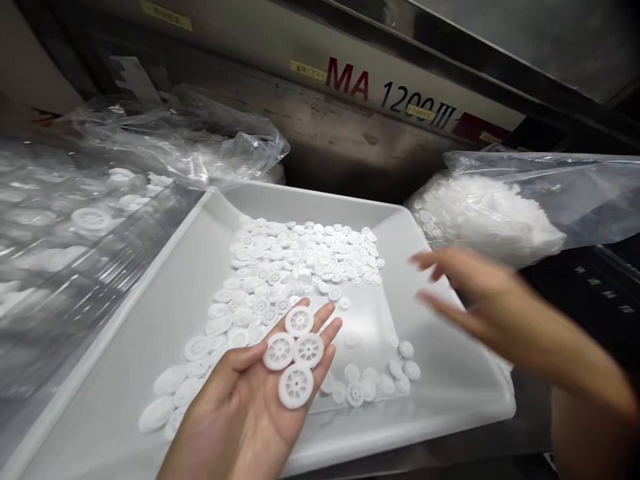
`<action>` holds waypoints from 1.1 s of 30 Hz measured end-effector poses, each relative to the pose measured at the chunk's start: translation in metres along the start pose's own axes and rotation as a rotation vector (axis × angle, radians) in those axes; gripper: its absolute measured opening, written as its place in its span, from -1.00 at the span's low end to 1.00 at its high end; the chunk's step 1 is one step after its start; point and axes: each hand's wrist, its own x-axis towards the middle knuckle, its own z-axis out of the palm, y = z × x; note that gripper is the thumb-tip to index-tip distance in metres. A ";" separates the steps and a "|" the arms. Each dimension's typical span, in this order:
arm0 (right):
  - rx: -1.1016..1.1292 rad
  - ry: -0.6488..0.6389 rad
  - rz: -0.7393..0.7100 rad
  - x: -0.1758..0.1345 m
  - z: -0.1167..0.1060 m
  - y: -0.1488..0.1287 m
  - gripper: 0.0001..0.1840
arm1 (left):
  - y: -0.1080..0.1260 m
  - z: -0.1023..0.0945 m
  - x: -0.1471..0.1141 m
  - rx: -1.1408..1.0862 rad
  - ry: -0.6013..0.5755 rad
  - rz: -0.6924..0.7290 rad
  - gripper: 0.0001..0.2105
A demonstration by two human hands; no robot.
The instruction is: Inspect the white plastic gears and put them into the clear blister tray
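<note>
My left hand (260, 400) is held palm up over the near part of a white plastic tray (440, 407). Several small white spoked plastic wheels (296, 385) lie on its palm and fingers, with the thumb against one of them. Below and beyond it, many more loose white wheels (300, 257) are spread across the tray floor. A smaller group of wheels (370, 387) lies near the tray's front right. My right hand (465, 287), blurred by motion, hovers over the tray's right rim. Its fingers and thumb are apart and nothing shows between them.
At the right stands a clear bag (490, 210) filled with white parts. Another crumpled clear bag (215, 143) lies behind the tray on the left. A blurred container (65, 227) of larger white wheels borders the tray's left side. Behind everything rises a machine panel (370, 140) with printed lettering.
</note>
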 end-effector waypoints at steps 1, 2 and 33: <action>-0.011 -0.198 0.032 0.004 0.017 0.000 -0.47 | -0.002 0.005 -0.002 0.024 0.052 0.031 -0.16; -0.019 -0.403 0.050 0.008 0.034 0.000 -0.43 | -0.005 0.009 -0.004 0.049 0.101 0.050 -0.17; -0.087 -0.906 0.078 0.023 0.111 -0.029 -0.94 | -0.010 0.004 -0.009 -0.054 -0.041 0.027 -0.35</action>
